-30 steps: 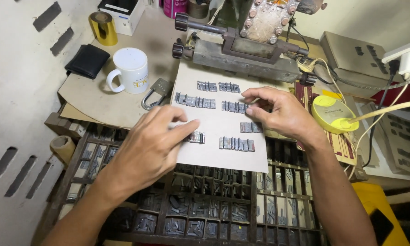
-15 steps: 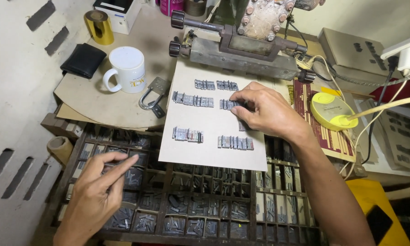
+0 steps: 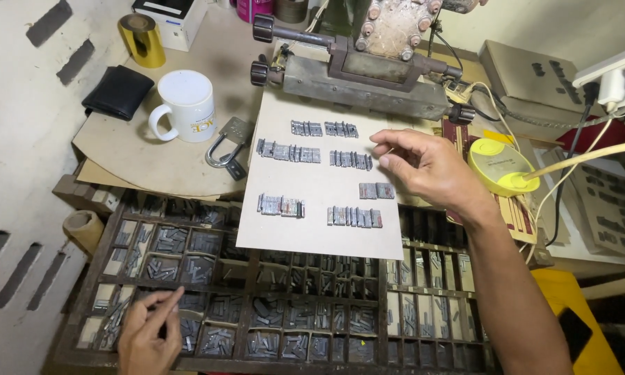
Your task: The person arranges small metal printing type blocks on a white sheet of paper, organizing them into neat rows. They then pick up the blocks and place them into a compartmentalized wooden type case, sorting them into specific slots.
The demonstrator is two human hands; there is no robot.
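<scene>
OK: landmark is the grey card sheet, flat and matte, lying half on the surface, half over the wooden type case. On the sheet: short rows of dull metal type blocks, ridged and rectangular, seven clusters. Right hand hovers at the sheet's right edge, fingers loosely spread, thumb and forefinger close together; can't tell if anything is pinched. Left hand is below the sheet's left corner over the case's gridded compartments, index finger extended, others curled, holding nothing I can make out. Left of the sheet: white glossy mug, steel padlock. Above it: a rough cast-metal press.
</scene>
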